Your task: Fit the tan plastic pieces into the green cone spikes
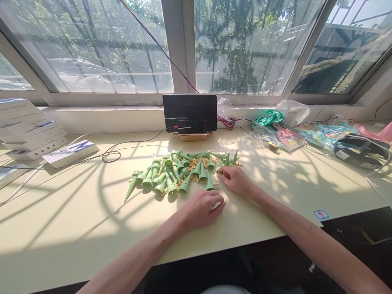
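A heap of hollow green plastic cones (170, 183) lies on the table, some on their sides and some upright. Small tan pegs (191, 163) are scattered among them. My left hand (202, 207) rests at the front of the heap, thumb and fingers curled together; anything in them is too small to make out. Just behind its knuckles stands one upright cone (210, 181). My right hand (236, 179) is at the heap's right edge, fingertips pinched beside the pegs and close to a pointed cone (234, 157). What the pinch holds, if anything, is hidden.
A tablet (190, 107) and a phone (192, 127) lean on a stand (193, 137) behind the heap. White boxes (30, 130) are stacked at left, with a cable (112, 154) nearby. Plastic bags (289, 136) and a black strapped device (358, 151) lie at right.
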### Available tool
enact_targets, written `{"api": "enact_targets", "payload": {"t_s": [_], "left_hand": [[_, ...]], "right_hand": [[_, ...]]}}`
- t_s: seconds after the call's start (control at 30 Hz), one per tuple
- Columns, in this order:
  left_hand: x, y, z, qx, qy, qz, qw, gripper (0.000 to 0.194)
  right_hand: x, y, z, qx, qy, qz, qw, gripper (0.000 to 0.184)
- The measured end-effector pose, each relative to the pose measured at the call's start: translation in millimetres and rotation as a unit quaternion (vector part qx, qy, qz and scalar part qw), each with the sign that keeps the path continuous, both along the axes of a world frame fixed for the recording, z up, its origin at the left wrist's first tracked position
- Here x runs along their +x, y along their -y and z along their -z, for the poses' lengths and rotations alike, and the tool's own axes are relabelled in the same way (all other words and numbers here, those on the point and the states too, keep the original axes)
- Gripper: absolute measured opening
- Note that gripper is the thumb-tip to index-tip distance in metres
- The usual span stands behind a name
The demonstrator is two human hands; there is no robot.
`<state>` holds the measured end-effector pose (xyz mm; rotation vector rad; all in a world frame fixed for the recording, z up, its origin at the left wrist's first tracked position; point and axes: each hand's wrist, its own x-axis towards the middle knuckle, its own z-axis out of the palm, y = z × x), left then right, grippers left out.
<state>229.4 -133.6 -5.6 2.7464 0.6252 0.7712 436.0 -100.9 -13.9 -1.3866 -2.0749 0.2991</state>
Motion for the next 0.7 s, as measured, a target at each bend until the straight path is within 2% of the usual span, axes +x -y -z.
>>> {"api": "enact_targets", "payload": {"t_s": [0.13,0.27,0.4,0.53,0.7], "left_hand": [[0,-2,-0.1,-0.008,0.049,-0.038,0.998,0.029],[0,-5,-0.2,-0.015,0.093,-0.109,0.990,0.029],[0,-7,-0.2,-0.041,0.130,-0.159,0.978,0.013],[0,-7,0.8,-0.065,0.157,-0.174,0.970,0.015],[0,-8,2.0,-0.064,0.156,-0.186,0.968,0.008]], "right_hand": [[-3,3,-4.9,0.014,-0.083,-0.012,0.996,0.012],[-7,6,-10.0,0.016,-0.151,-0.021,0.988,0.017],[-12,8,-9.0,-0.020,-0.210,-0.032,0.977,0.023],[-15,10,-8.1,-0.055,-0.217,-0.058,0.973,0.027],[-18,14,-9.5,-0.076,-0.244,-0.066,0.965,0.028]]}}
